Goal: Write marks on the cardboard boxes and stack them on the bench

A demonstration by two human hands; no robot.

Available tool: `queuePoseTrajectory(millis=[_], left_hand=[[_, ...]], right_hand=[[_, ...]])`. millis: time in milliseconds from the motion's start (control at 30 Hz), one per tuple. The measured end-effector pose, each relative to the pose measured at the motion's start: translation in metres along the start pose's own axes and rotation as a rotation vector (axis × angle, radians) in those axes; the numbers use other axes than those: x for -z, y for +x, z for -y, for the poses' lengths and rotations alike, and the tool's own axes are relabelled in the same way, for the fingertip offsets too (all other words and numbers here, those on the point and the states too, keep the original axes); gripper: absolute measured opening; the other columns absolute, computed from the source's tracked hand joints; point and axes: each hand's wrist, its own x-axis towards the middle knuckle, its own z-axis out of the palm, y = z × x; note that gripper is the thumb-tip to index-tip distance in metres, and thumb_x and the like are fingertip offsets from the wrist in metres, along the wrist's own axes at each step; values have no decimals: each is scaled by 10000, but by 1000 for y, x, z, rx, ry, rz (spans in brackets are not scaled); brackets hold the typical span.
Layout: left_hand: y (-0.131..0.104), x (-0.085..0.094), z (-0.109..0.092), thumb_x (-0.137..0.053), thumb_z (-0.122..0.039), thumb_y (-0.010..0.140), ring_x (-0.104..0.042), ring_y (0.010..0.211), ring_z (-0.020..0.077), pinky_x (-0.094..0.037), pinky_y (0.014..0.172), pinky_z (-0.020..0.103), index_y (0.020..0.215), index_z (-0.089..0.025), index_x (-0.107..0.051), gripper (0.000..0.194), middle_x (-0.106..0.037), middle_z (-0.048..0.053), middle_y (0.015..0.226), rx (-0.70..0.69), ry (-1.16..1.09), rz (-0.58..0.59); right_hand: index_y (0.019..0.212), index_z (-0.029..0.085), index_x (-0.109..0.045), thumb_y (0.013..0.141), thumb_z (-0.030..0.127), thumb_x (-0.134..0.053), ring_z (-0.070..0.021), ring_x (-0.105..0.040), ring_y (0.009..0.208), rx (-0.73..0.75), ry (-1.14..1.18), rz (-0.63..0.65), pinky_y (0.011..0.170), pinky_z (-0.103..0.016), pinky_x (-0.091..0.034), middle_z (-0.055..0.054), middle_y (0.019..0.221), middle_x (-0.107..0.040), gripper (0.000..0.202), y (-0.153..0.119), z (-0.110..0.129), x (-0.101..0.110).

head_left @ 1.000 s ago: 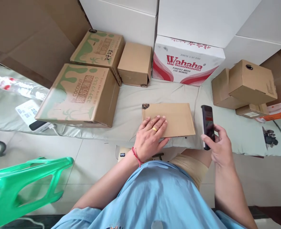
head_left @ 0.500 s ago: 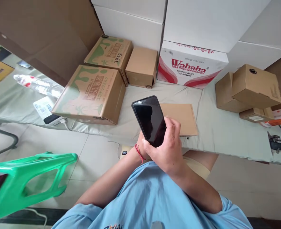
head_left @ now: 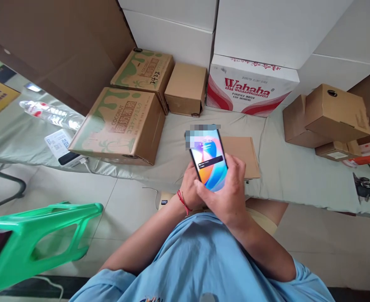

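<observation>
A smartphone (head_left: 210,161) with a lit, colourful lock screen is held upright above the cloth-covered table's near edge. My right hand (head_left: 227,191) grips its lower part, thumb on the near left edge and fingers on the right edge. My left hand (head_left: 191,186), with a red string bracelet at the wrist, lies behind and under the phone's lower left; its fingers are mostly hidden. Beyond the phone a flat brown cardboard box (head_left: 241,155) lies on the table, partly covered by my right hand.
Coconut cartons (head_left: 115,121) and a small brown box (head_left: 186,88) stand at back left, a Wahaha carton (head_left: 251,86) at back centre. More boxes (head_left: 336,113) and keys (head_left: 365,187) are right. A bottle (head_left: 53,115) lies left; a green stool (head_left: 46,235) is lower left.
The phone's screen has turned from black to lit. Phone and right hand have shifted slightly to the right, and more of my left hand shows.
</observation>
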Motion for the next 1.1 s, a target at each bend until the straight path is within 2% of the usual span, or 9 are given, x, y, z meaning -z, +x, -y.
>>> queuePoseTrajectory(millis=[133, 267, 367, 467, 667, 767, 833, 967, 1100], left_hand=[[11, 10, -8, -609, -441, 1033, -630, 1434, 342, -415, 1274, 540, 1475, -198, -678, 508, -710, 132, 1488, -147, 122, 11], [12, 12, -11, -632, -478, 1048, -592, 1485, 339, -400, 1272, 528, 1560, -192, -593, 588, -624, 143, 1588, -168, 181, 22], [11, 12, -10, -649, -465, 1038, -588, 1489, 343, -385, 1284, 529, 1581, -217, -580, 602, -627, 139, 1586, -146, 160, 36], [11, 12, -10, -659, -455, 1030, -598, 1480, 345, -382, 1285, 528, 1581, -224, -582, 603, -638, 135, 1575, -142, 157, 28], [12, 13, -8, -687, -410, 1022, -680, 1390, 309, -430, 1246, 491, 1449, -224, -668, 465, -738, 110, 1449, -229, 129, -97], [8, 19, -7, -710, -318, 1006, -638, 1441, 312, -400, 1279, 522, 1380, -241, -673, 384, -788, 89, 1361, -276, 40, -170], [0, 21, -4, -703, -276, 1003, -594, 1484, 323, -398, 1282, 556, 1391, -252, -649, 393, -784, 100, 1355, -253, 5, -243], [-20, 17, 4, -637, -430, 1051, -522, 1530, 353, -476, 1213, 572, 1524, -237, -536, 521, -637, 186, 1525, 93, -86, -378], [-32, 13, 11, -534, -620, 1066, -629, 1401, 354, -578, 1091, 500, 1550, -181, -515, 654, -628, 219, 1516, 496, -370, -127]], right_hand=[[1512, 205, -414, 863, 561, -771, -384, -570, 1308, -45, -239, -160, 1115, -596, -528, -195, 1364, -517, 822, 13, -57, 34], [1481, 132, -483, 772, 555, -820, -420, -564, 1317, -349, -456, -249, 1082, -582, -529, -255, 1383, -522, 892, 19, -139, 77], [1450, 116, -533, 708, 574, -839, -415, -639, 1179, -615, -531, -156, 1010, -567, -561, -270, 1400, -525, 925, 11, -186, 98], [1454, 111, -549, 697, 625, -814, -403, -678, 1076, -751, -580, -20, 968, -557, -574, -258, 1397, -534, 953, -3, -209, 103], [1492, 43, -534, 755, 647, -759, -463, -635, 1179, -780, -608, 135, 999, -587, -537, -303, 1377, -566, 979, -15, -216, 94], [1439, 38, -610, 812, 707, -704, -531, -438, 1443, -611, -593, 105, 1135, -679, -424, -353, 1494, -526, 922, -12, -213, 95], [1408, 83, -654, 873, 786, -618, -477, -453, 1468, -506, -419, 55, 1169, -672, -411, -320, 1515, -555, 884, -8, -206, 94], [1393, 195, -690, 980, 852, -431, -342, -699, 1259, -553, 220, 151, 1044, -546, -580, -184, 1311, -754, 819, 6, -178, 74], [1406, 258, -715, 965, 866, -474, -338, -681, 1350, -501, 405, 305, 1102, -550, -583, -126, 1334, -780, 789, 20, -145, 47]])
